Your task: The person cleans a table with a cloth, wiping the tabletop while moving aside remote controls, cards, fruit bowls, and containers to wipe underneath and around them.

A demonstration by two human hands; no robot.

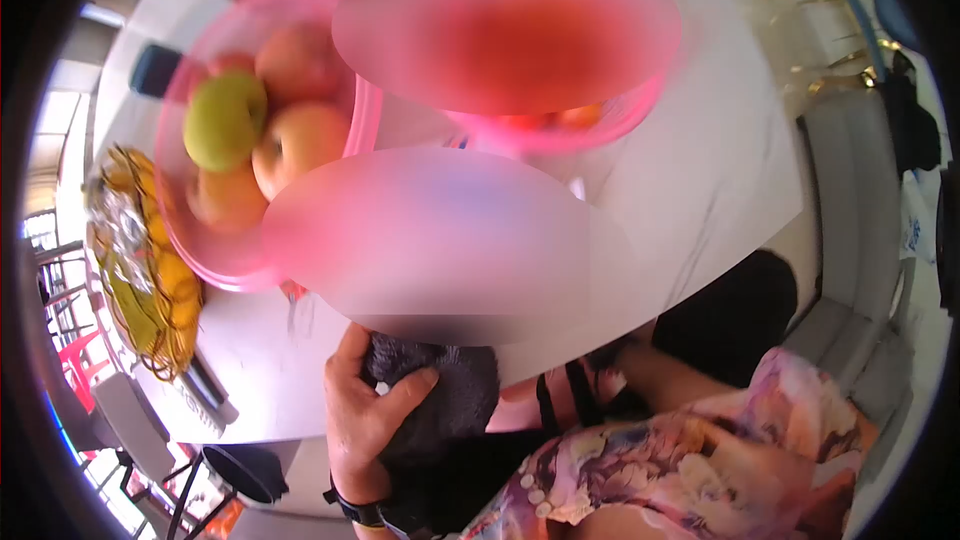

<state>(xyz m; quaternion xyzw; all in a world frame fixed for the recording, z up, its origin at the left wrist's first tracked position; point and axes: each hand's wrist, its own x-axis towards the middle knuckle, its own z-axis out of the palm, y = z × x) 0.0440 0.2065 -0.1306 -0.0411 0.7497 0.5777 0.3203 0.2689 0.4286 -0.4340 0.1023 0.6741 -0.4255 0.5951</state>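
Observation:
My left hand [365, 405], with a black band at the wrist, grips a dark grey fuzzy cloth [455, 390] near the table's edge. Its thumb lies across the front of the bunched cloth. A blurred patch covers the area just above the cloth. What seems to be my right hand [513, 412], with black straps behind it, reaches the cloth from the right; its fingers are hidden. Beyond my left hand stands a clear, pink-rimmed bowl [368, 125] holding a green apple [225, 122] and several yellowish and reddish fruits.
A second pink bowl [600, 138] with red and orange items is partly covered by a blur. At the left sits a wire basket [150, 335] of yellow fruit on the white table [700, 190]. A dark phone-like object [157, 70] lies behind. Grey seating [855, 190] stands right.

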